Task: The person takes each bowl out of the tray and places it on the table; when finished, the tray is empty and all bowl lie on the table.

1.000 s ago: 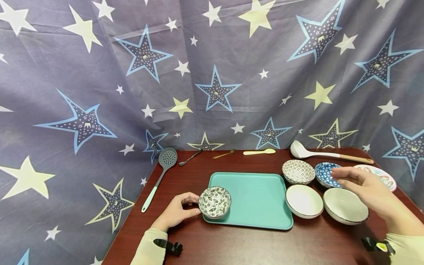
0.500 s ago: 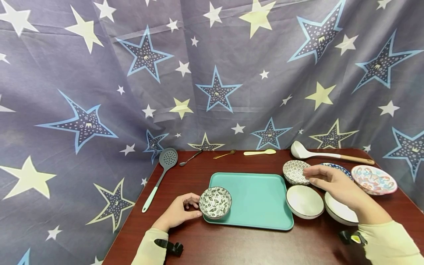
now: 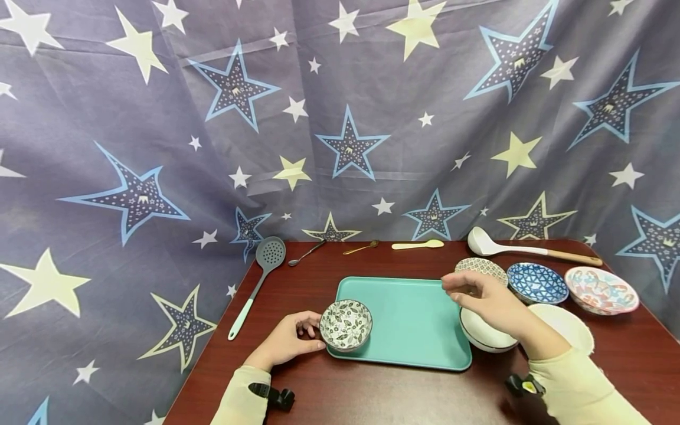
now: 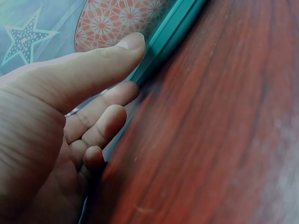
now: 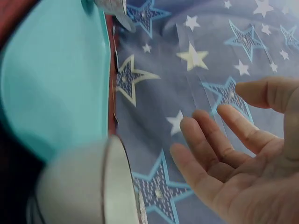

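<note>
On the left end of the teal tray (image 3: 411, 321) sits a small bowl (image 3: 346, 325) with a black-and-white leaf pattern inside; its outer wall shows red flowers in the left wrist view. My left hand (image 3: 291, 340) is beside it, thumb and loosely bent fingers close to the bowl and the tray's edge. Over the tray's right edge hovers my right hand (image 3: 491, 301), palm and spread, relaxed fingers (image 5: 201, 140) holding nothing. It partly covers a plain white bowl (image 3: 487, 332) and a brown-patterned bowl (image 3: 480, 269).
Further right are a blue bowl (image 3: 538, 283), a pink-patterned bowl (image 3: 601, 290) and another white bowl (image 3: 569, 326), partly behind the right forearm. Along the back lie a ladle (image 3: 482, 242), a cream spoon (image 3: 417, 244) and two small spoons. A slotted skimmer (image 3: 270, 255) lies at left.
My right hand has moved left, from over the blue and right-hand white bowls to the tray's right edge, staying unladen. The left hand and the leaf-patterned bowl have hardly shifted.
</note>
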Available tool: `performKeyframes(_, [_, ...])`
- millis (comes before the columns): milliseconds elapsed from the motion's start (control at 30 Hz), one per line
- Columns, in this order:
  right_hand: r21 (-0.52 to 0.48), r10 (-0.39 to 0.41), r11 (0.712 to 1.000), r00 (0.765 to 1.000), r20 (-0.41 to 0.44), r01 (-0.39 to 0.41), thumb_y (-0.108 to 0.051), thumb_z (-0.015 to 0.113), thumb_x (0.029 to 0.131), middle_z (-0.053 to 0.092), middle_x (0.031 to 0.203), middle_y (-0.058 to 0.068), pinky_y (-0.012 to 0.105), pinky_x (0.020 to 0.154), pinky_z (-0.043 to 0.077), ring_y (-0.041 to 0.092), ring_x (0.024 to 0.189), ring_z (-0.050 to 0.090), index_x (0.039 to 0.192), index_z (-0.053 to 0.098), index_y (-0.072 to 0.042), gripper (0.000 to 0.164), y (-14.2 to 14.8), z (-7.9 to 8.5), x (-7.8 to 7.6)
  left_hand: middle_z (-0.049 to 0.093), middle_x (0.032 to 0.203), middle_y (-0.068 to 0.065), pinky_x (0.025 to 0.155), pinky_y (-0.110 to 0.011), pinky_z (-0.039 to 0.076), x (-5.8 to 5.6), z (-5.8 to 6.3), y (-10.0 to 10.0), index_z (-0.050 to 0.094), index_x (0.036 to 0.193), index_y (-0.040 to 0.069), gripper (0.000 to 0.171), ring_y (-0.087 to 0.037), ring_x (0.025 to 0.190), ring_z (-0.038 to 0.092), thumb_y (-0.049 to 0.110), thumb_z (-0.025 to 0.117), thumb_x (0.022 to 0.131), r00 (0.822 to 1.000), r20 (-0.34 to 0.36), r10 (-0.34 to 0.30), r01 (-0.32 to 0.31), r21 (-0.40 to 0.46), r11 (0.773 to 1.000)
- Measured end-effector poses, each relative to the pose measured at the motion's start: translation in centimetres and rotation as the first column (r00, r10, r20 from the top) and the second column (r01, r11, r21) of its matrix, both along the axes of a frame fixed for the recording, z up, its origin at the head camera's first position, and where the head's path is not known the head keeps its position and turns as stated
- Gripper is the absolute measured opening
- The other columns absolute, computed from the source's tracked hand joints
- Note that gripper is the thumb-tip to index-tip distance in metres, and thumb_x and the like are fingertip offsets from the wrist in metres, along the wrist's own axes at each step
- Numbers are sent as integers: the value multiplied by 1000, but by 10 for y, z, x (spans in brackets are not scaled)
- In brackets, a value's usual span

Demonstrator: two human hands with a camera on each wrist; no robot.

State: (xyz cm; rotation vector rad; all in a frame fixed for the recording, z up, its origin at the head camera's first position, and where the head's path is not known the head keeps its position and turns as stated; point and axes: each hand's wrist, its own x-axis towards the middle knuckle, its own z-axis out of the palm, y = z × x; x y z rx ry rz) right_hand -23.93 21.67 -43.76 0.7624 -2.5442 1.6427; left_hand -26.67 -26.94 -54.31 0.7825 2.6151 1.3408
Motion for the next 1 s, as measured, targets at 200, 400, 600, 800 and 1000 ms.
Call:
performKeyframes(200, [-14, -3, 1000, 999, 39, 3, -10, 68, 102, 72, 120, 10, 28, 88, 56, 33, 112, 68, 128, 67, -4, 27, -26, -6, -2, 72, 106, 9, 77, -31, 53, 2, 1, 2, 72, 126, 26, 47, -16, 89, 65, 31, 91, 84, 1000, -1, -7, 7, -11, 1000])
performKeyframes(400, [-41, 29, 999, 998, 48, -27, -10, 69, 102, 71, 119, 12, 29, 88, 56, 35, 111, 68, 129, 67, -4, 28, -51, -10, -5, 70, 105, 9, 79, -30, 52, 2, 1, 1, 72, 125, 28, 48, -15, 89, 64, 33, 93, 82, 1000, 10, 7, -7, -29, 1000])
performKeyframes(600, [-50, 53, 998, 994, 91, -49, -10, 69, 102, 72, 120, 12, 28, 89, 56, 33, 112, 68, 132, 66, -2, 31, -72, -20, -11, 69, 104, 9, 79, -30, 52, 1, 0, 1, 72, 123, 28, 48, -15, 89, 64, 31, 94, 81, 1000, 20, 11, -10, -27, 1000])
performKeyframes(800, [-130, 91, 989, 980, 175, -69, -6, 67, 100, 68, 123, 25, 42, 91, 59, 39, 112, 67, 135, 61, 7, 37, -89, -29, -18, 68, 104, 9, 79, -29, 52, 1, 0, 2, 72, 123, 28, 50, -15, 89, 63, 29, 95, 79, 1000, 14, 15, -14, -23, 1000])
performKeyframes(1000, [-189, 142, 977, 956, 257, -95, 0, 60, 100, 63, 126, 34, 51, 93, 58, 45, 114, 66, 137, 57, 12, 39, -106, -39, -23, 69, 102, 10, 79, -29, 52, -1, -1, 2, 72, 123, 29, 49, -15, 89, 63, 29, 95, 79, 1000, 3, 16, -16, -27, 1000])
